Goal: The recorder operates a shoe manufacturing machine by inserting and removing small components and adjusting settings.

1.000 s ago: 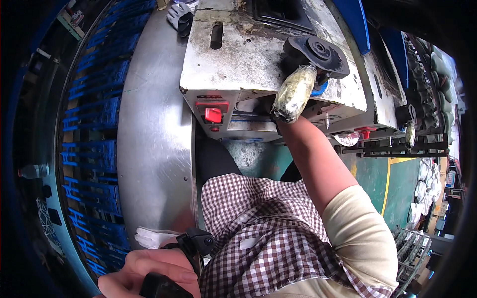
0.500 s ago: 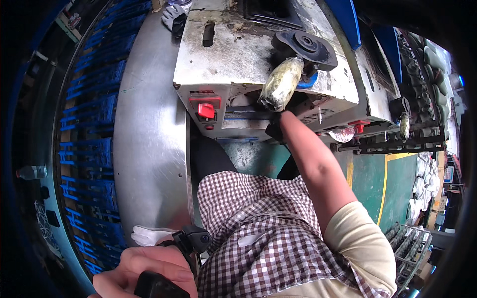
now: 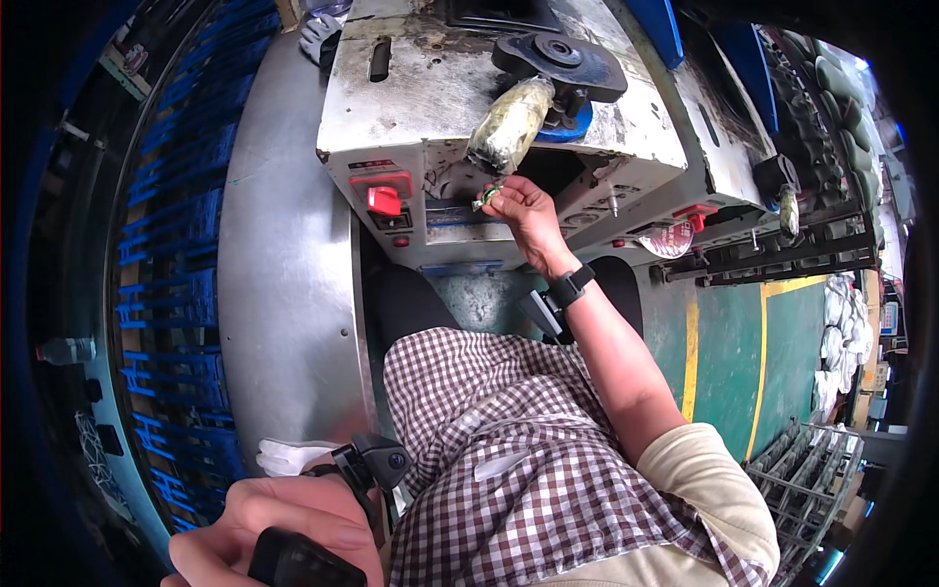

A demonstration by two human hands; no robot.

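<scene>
My right hand (image 3: 523,213) is raised to the front of a worn white machine (image 3: 440,108), fingers pinched on a small green and white scrap (image 3: 488,196) just below a wrapped yellowish lever (image 3: 509,122). A black watch (image 3: 569,288) sits on that wrist. My left hand (image 3: 284,533) is at the bottom edge, closed around a black device (image 3: 303,565). A small black camera unit (image 3: 377,465) is strapped at that wrist.
A red switch (image 3: 384,201) sits on the machine's front panel left of my right hand. A curved metal table (image 3: 279,274) runs down the left, with blue racks (image 3: 166,245) beyond it and a white cloth (image 3: 289,455). Green floor with a yellow line (image 3: 690,362) lies right.
My right hand has come out from behind the wrapped lever and now shows below it, pinching the small scrap. The view has shifted slightly. My left hand stays put.
</scene>
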